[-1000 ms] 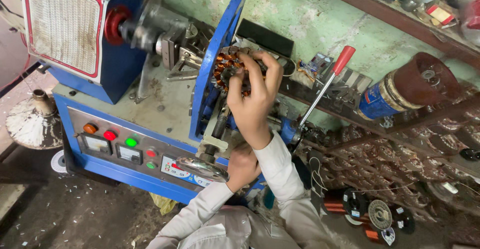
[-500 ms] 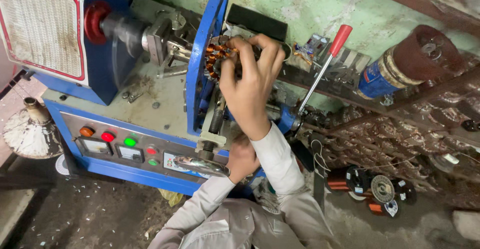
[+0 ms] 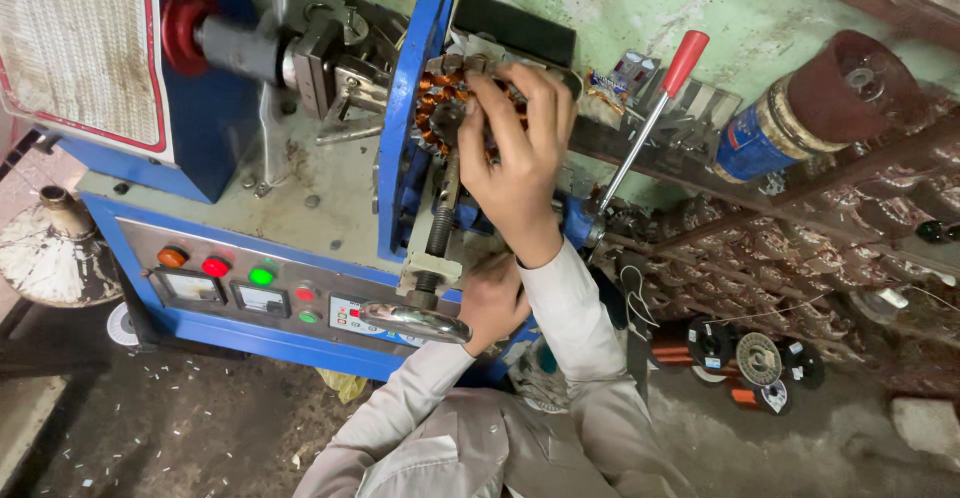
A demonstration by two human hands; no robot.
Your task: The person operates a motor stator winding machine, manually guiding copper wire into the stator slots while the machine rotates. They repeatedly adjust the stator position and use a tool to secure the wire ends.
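Nearest the camera, the left hand [image 3: 492,303] sits low at the front edge of the blue machine [image 3: 225,333], just behind the chrome handwheel [image 3: 415,322]; whether its fingers are closed on the wheel cannot be told, since the wheel and sleeve hide them. A threaded screw [image 3: 438,233] rises from the wheel along the machine's upright blue plate [image 3: 415,108]. Higher up, the right hand [image 3: 520,163] reaches to the copper-wound stator [image 3: 440,108] mounted at that plate, fingers spread and curled loosely over its rim, fingertips [image 3: 478,86] touching the windings rather than clamping them. Left of the stator, the grey spindle [image 3: 250,50] runs back to the motor housing. Right of the hand stands a red-handled lever [image 3: 655,118], and beyond it a blue-labelled wire spool [image 3: 800,108] lies on the shelf.
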